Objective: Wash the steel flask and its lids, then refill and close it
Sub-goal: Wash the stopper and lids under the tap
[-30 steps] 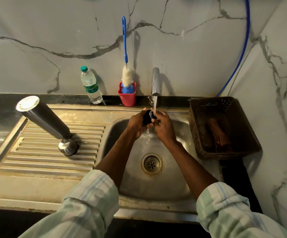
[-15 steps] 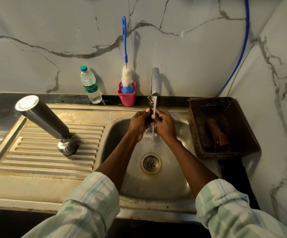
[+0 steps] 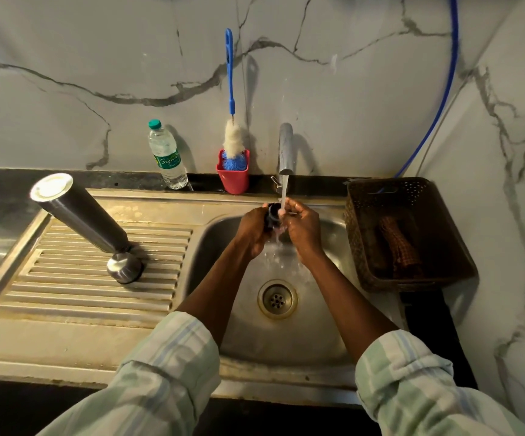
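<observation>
From the head camera I see my left hand (image 3: 250, 229) gripping a small black lid (image 3: 272, 214) under the running stream from the tap (image 3: 285, 149), with my right hand (image 3: 302, 229) curled against its far side, fingers rubbing it; both hands are closed on that lid, above the sink (image 3: 223, 247) drain. Well to the left of the grip, the steel flask (image 3: 82, 215) stands mouth-down on the drainboard (image 3: 66, 297), tilted, beside or on a steel cap (image 3: 125, 267); I cannot tell which. I judge the flask already rinsed and this lid mid-wash, with refilling and closing left. Beyond the grip, a plastic bottle (image 3: 167, 157) carries a green label reading roughly "Signa"; the rest is illegible.
</observation>
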### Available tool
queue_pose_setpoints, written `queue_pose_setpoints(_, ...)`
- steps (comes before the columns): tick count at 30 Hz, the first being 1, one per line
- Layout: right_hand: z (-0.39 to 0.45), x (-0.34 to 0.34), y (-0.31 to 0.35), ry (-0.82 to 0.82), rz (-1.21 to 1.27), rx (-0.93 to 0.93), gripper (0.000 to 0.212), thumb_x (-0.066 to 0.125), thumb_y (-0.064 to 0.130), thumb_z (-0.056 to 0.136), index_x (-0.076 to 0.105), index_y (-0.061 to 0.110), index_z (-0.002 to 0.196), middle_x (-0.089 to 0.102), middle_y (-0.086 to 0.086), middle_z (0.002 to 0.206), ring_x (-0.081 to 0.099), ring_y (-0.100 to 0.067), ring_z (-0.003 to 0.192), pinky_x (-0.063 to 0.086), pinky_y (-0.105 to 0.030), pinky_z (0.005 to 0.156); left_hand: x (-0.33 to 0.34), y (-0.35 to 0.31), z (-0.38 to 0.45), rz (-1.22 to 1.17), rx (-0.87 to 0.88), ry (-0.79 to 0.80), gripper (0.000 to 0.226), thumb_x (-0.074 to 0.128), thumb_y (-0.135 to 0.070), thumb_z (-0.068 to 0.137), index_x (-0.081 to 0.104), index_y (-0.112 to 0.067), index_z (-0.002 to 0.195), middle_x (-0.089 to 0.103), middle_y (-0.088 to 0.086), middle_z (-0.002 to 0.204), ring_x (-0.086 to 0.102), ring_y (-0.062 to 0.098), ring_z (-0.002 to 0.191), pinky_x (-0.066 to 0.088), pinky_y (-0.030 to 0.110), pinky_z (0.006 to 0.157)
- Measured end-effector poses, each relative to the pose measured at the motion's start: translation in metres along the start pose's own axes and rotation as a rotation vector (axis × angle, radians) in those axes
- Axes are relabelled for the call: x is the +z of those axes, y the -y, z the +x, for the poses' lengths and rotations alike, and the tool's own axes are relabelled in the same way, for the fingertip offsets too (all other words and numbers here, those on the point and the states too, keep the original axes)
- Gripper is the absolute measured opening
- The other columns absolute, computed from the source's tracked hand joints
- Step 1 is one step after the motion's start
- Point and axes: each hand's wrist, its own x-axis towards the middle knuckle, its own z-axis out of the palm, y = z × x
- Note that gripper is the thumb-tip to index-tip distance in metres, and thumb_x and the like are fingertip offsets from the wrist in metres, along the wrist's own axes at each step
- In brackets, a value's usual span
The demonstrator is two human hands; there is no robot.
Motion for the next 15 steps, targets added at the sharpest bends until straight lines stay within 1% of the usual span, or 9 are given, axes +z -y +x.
queue_pose_setpoints(1,0.001,0.0,-0.001,0.001,-0.014,-0.016,0.036,0.069,0.007,0.088,0.065,0.012,0.123,0.067,0.004,0.112,0.064,-0.01,0.097,0.056,-0.017,0.074,-0.001,0.002,0.0,0.032,0.007,0.003,0.033,0.037,-0.023,0.106,0.066,-0.007,0.109,0.07,0.016,0.101,0.067,0.023,0.086,0.054,0.035,0.08)
queue_pose_setpoints(2,0.001,0.001,0.0,-0.009,-0.03,-0.028,0.034,0.074,0.012,0.085,0.068,0.014,0.118,0.066,0.005,0.111,0.065,-0.01,0.096,0.058,-0.02,0.072,-0.001,0.004,0.0,0.036,0.015,0.016,0.033,0.036,-0.02,0.106,0.066,-0.006,0.11,0.071,0.016,0.102,0.068,0.023,0.086,0.055,0.034,0.078)
queue_pose_setpoints(5,0.003,0.003,0.0,-0.008,-0.058,-0.019,0.038,0.08,0.036,0.077,0.071,0.023,0.112,0.064,0.001,0.118,0.064,-0.017,0.104,0.061,-0.041,0.079,0.006,0.009,-0.004,-0.034,0.025,0.05,0.036,0.035,-0.022,0.108,0.066,-0.005,0.115,0.074,0.014,0.102,0.072,0.021,0.085,0.058,0.032,0.072)
queue_pose_setpoints(6,0.002,0.003,0.002,0.04,-0.033,0.01,0.04,0.078,0.036,0.08,0.069,0.024,0.118,0.065,0.0,0.119,0.064,-0.018,0.106,0.061,-0.041,0.079,0.01,0.011,-0.004,-0.052,0.02,0.048,0.036,0.034,-0.023,0.108,0.066,-0.007,0.113,0.075,0.011,0.097,0.071,0.019,0.081,0.057,0.031,0.07)
queue_pose_setpoints(8,0.001,-0.001,0.005,0.17,0.005,0.054,0.045,0.072,0.022,0.088,0.061,0.025,0.132,0.065,-0.001,0.123,0.065,-0.018,0.103,0.06,-0.031,0.068,0.012,0.012,-0.003,-0.046,0.007,0.019,0.036,0.033,-0.021,0.108,0.067,-0.01,0.107,0.075,0.008,0.085,0.068,0.015,0.067,0.054,0.026,0.059)
queue_pose_setpoints(10,0.0,-0.006,0.007,0.258,-0.006,0.04,0.053,0.066,0.01,0.091,0.053,0.025,0.14,0.065,-0.007,0.123,0.065,-0.015,0.081,0.053,-0.025,0.054,0.009,0.012,-0.001,0.018,-0.008,-0.031,0.035,0.033,-0.014,0.107,0.067,-0.007,0.103,0.069,0.009,0.073,0.059,0.012,0.051,0.048,0.021,0.045)
queue_pose_setpoints(12,0.0,-0.008,0.008,0.233,-0.031,0.008,0.05,0.063,0.005,0.092,0.051,0.017,0.139,0.066,-0.015,0.116,0.056,-0.013,0.061,0.05,-0.023,0.047,0.006,0.011,0.0,0.101,-0.012,-0.073,0.033,0.034,-0.009,0.105,0.066,-0.001,0.102,0.062,0.008,0.065,0.054,0.012,0.046,0.044,0.022,0.041)
queue_pose_setpoints(13,0.0,-0.007,0.008,0.197,-0.051,-0.012,0.045,0.063,0.006,0.093,0.051,0.012,0.136,0.066,-0.017,0.115,0.056,-0.014,0.064,0.05,-0.021,0.049,0.005,0.01,0.001,0.135,0.0,-0.098,0.033,0.035,-0.009,0.105,0.066,0.0,0.101,0.062,0.009,0.064,0.055,0.014,0.047,0.044,0.023,0.042)
queue_pose_setpoints(15,0.002,-0.005,0.007,0.133,-0.129,-0.055,0.039,0.06,0.014,0.096,0.053,0.01,0.135,0.063,-0.008,0.12,0.059,-0.014,0.089,0.054,-0.016,0.066,0.005,0.007,0.003,0.186,0.052,-0.182,0.03,0.038,-0.01,0.104,0.066,-0.002,0.095,0.065,0.012,0.073,0.059,0.018,0.059,0.049,0.025,0.05)
